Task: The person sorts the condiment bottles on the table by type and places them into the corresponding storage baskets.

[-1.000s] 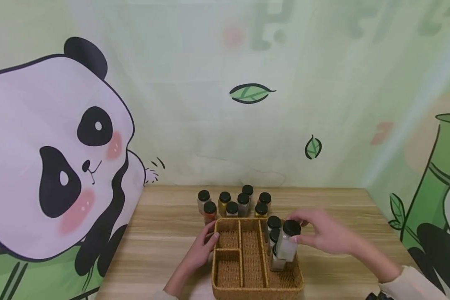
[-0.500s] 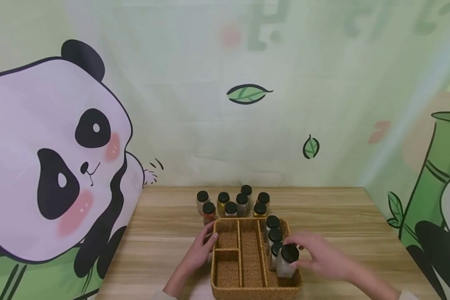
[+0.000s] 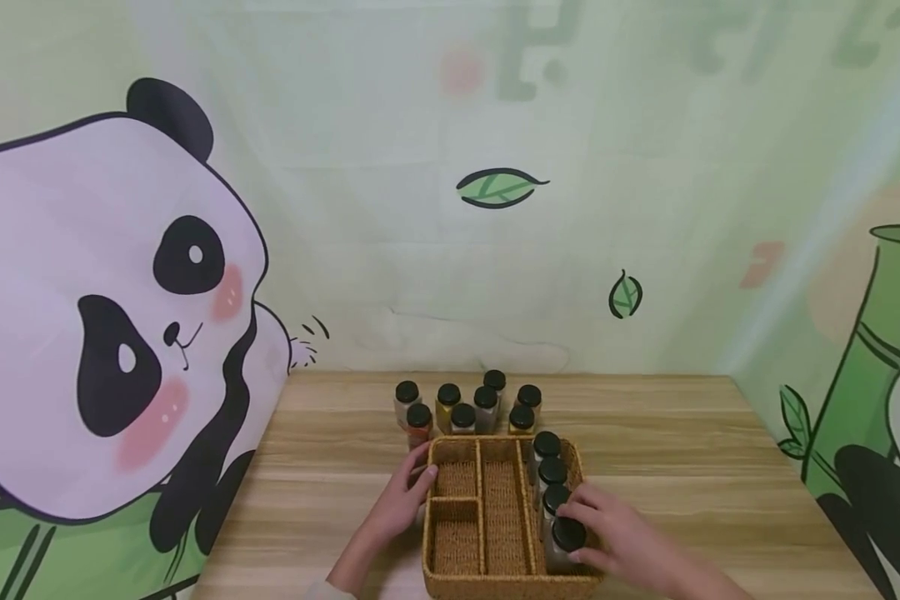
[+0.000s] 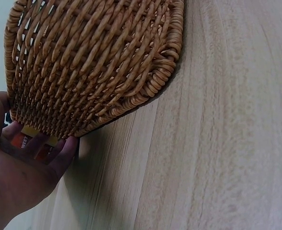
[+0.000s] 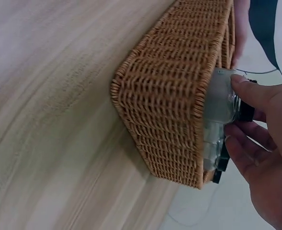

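In the head view my right hand [image 3: 611,525] pinches a spice jar [image 3: 558,557] with a black lid, low in the front end of the basket's right compartment. The right wrist view shows its thumb and fingers around the clear jar [image 5: 220,96] just below the lid, with the jar's body partly below the rim. Three more black-lidded jars stand in a row behind it, one of them a jar [image 3: 546,450] at the far end. My left hand [image 3: 401,500] holds the wicker basket [image 3: 513,588] by its far left corner, thumb at the rim, fingers against the outer wall [image 4: 93,62].
Several black-lidded spice jars [image 3: 447,408] stand on the wooden table [image 3: 330,467] just behind the basket, one red jar [image 3: 418,433] close to my left hand. The basket's left side has two small compartments and a long middle one. A panda-print backdrop [image 3: 390,250] rises behind the table.
My right hand has lowered the jar from above the basket into the right compartment and shifted it toward the front left, in line with the others. My left hand stays put.
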